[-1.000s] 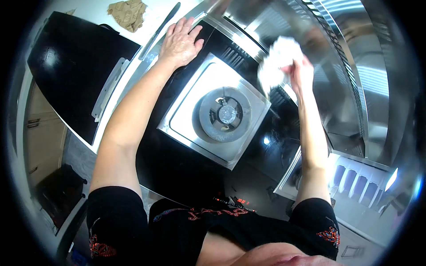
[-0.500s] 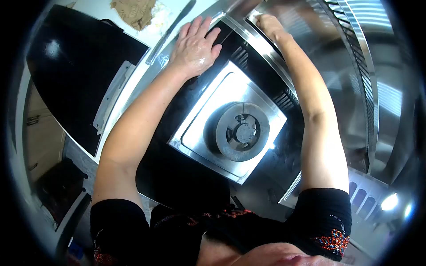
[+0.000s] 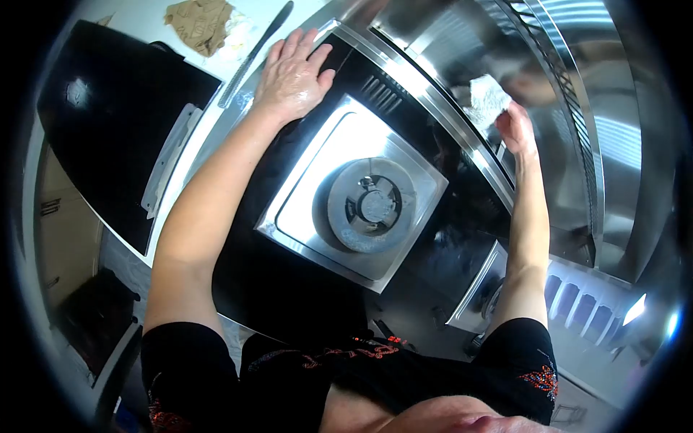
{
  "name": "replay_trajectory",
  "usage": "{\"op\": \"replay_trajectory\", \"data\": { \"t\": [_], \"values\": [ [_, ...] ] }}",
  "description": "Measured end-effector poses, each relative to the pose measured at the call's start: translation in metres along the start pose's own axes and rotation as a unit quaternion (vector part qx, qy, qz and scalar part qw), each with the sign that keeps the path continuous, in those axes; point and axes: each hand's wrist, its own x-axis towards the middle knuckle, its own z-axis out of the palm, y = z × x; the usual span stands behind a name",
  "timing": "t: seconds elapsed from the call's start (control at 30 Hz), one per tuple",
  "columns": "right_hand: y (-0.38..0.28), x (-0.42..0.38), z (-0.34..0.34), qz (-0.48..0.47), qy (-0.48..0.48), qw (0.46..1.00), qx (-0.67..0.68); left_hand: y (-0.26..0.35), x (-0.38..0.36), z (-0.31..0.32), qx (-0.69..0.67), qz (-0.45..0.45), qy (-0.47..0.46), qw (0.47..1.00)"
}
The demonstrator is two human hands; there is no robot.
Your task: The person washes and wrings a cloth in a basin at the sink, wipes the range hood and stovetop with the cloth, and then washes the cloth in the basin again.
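Observation:
My left hand [image 3: 290, 78] lies flat with fingers spread at the upper left corner of a black panel [image 3: 317, 303], by its silver edge. My right hand [image 3: 517, 128] pinches a crumpled white cloth or paper wipe [image 3: 489, 101] in front of the shiny metal wall [image 3: 556, 94] at the upper right. Between my arms a square stainless steel plate [image 3: 299, 189] is set in the black panel. On it sits a round grey metal ring [image 3: 339, 198] with a burner-like disc [image 3: 377, 206] in its middle.
A long metal strip [image 3: 254, 54] and a crumpled brown paper [image 3: 199, 25] lie on the white worktop at upper left. A black glossy panel [image 3: 115, 123] is further left. Slotted vents [image 3: 381, 94] and a metal rail [image 3: 426, 85] run along the back. At right hangs a slatted rack [image 3: 585, 299].
My right hand has moved right and toward me along the metal wall, and the white wipe now shows plainly. My left hand stays flat in place; the whole view has shifted slightly.

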Motion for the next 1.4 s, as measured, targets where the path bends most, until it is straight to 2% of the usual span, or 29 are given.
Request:
{"op": "replay_trajectory", "data": {
  "t": [0.07,0.1,0.17,0.2,0.27,0.3,0.4,0.43,0.47,0.53,0.6,0.63,0.73,0.77,0.8,0.83,0.87,0.9,0.93,1.0,1.07,1.1,1.13,1.17,1.23,1.27,1.33,1.37,1.4],
  "values": [
    [0.021,0.026,-0.001,0.035,-0.036,0.998,-0.041,-0.001,0.001,0.000,0.012,0.012,0.000,1.000],
    [0.019,0.042,0.017,0.087,-0.020,0.973,-0.212,0.000,0.002,-0.002,0.016,0.005,-0.012,1.000],
    [0.021,0.052,0.070,0.038,-0.024,0.929,-0.368,0.001,0.001,0.002,0.036,0.007,0.004,0.999],
    [0.023,0.052,0.094,-0.061,-0.044,0.931,-0.356,0.001,0.000,0.001,0.042,0.007,0.008,0.999],
    [0.005,0.057,0.116,-0.002,-0.133,0.920,-0.369,-0.002,0.001,0.001,0.057,0.008,0.002,0.998],
    [0.009,0.061,0.111,0.023,-0.130,0.918,-0.374,-0.001,0.001,0.002,0.059,0.009,0.000,0.998],
    [0.015,0.041,0.084,-0.024,-0.082,0.907,-0.412,0.001,0.002,-0.003,0.056,0.001,-0.018,0.998],
    [0.017,0.038,0.063,-0.005,-0.103,0.901,-0.420,0.000,0.002,-0.001,0.053,0.003,-0.014,0.998],
    [0.005,0.011,0.051,-0.004,-0.110,0.887,-0.448,-0.001,0.002,0.001,0.048,0.004,-0.009,0.999],
    [0.004,-0.019,0.000,0.064,-0.122,0.856,-0.498,0.001,0.002,0.000,0.046,-0.002,-0.009,0.999],
    [-0.005,-0.063,-0.027,0.075,-0.038,0.798,-0.597,0.004,-0.001,-0.007,0.053,-0.015,-0.020,0.998],
    [0.015,-0.063,-0.073,0.087,-0.029,0.790,-0.606,0.001,0.000,-0.003,0.039,-0.005,-0.015,0.999],
    [0.019,-0.065,-0.085,0.137,0.047,0.851,-0.505,0.004,0.000,-0.007,0.036,-0.017,-0.026,0.999],
    [0.013,-0.056,-0.064,0.150,0.061,0.856,-0.490,0.004,0.000,-0.008,0.027,-0.016,-0.023,0.999],
    [0.003,-0.052,-0.043,0.131,0.125,0.876,-0.447,0.005,0.000,-0.010,0.018,-0.015,-0.021,1.000],
    [0.019,-0.031,-0.031,0.037,0.139,0.967,-0.208,0.004,-0.001,-0.010,0.009,-0.014,-0.019,1.000],
    [0.018,-0.007,-0.015,-0.001,0.111,0.980,-0.166,0.003,-0.002,-0.009,0.012,-0.010,-0.019,1.000],
    [0.001,0.003,0.030,-0.040,0.128,0.973,-0.187,0.002,-0.001,-0.007,0.014,-0.006,-0.016,1.000],
    [0.011,0.040,0.041,-0.116,0.108,0.971,-0.179,0.001,0.000,-0.005,0.017,-0.002,-0.011,1.000],
    [-0.005,0.071,0.104,-0.122,0.104,0.951,-0.265,0.002,0.001,-0.007,0.001,-0.011,-0.022,1.000],
    [0.002,0.113,0.140,-0.130,0.047,0.947,-0.291,0.002,0.000,-0.009,-0.003,-0.006,-0.022,1.000],
    [-0.001,0.122,0.156,-0.169,0.009,0.875,-0.454,0.000,-0.001,-0.005,-0.005,0.004,0.000,1.000],
    [-0.001,0.134,0.165,-0.200,-0.031,0.779,-0.594,-0.001,0.000,-0.003,-0.004,0.009,0.013,1.000],
    [-0.001,0.145,0.173,-0.246,-0.061,0.660,-0.707,-0.002,-0.001,-0.001,-0.004,0.014,0.025,1.000],
    [0.000,0.138,0.177,-0.207,-0.098,0.790,-0.568,-0.002,-0.002,0.000,0.005,0.028,0.049,0.998],
    [0.002,0.145,0.175,-0.096,-0.051,0.840,-0.531,-0.003,0.000,0.002,-0.010,0.025,0.025,0.999],
    [0.001,0.135,0.173,-0.176,-0.108,0.758,-0.618,-0.003,0.000,0.004,-0.001,0.027,0.037,0.999],
    [0.005,0.147,0.169,-0.143,-0.118,0.761,-0.622,-0.001,0.001,0.003,-0.003,0.024,0.032,0.999],
    [0.004,0.151,0.168,-0.170,-0.125,0.712,-0.670,-0.001,0.001,0.000,-0.003,0.021,0.027,0.999]
  ]
}}
